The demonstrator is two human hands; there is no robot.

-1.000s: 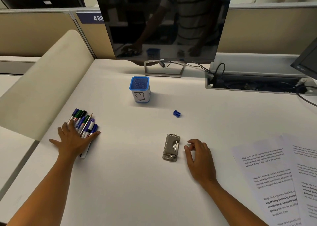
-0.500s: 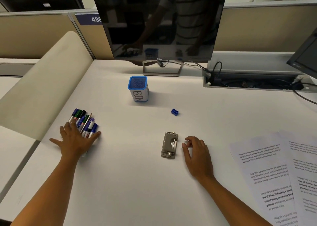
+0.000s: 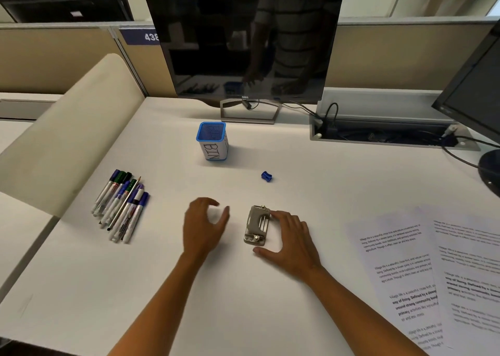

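Grey metal hole punch (image 3: 256,226) lay on the table (image 3: 162,288), long axis pointing away from the person. Right hand (image 3: 291,240) was nearer, fingers (image 3: 280,215) spread against its right side, gripping nothing; left hand (image 3: 203,224) hung left of it, loosely curled, empty

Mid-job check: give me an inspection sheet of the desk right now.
Surface: white desk, no spills seen.
Job's things: grey metal hole punch, flat on the desk between both hands.
Clutter: pile of marker pens at left; blue mesh holder labelled BIN; small blue sharpener; printed paper sheets at right.
Grips: left hand loosely curled, holding nothing; right hand open beside the punch's right edge.
Cables: black cables run into the recessed cable tray.
Surroundings: dark monitor, second monitor at right, beige partitions.
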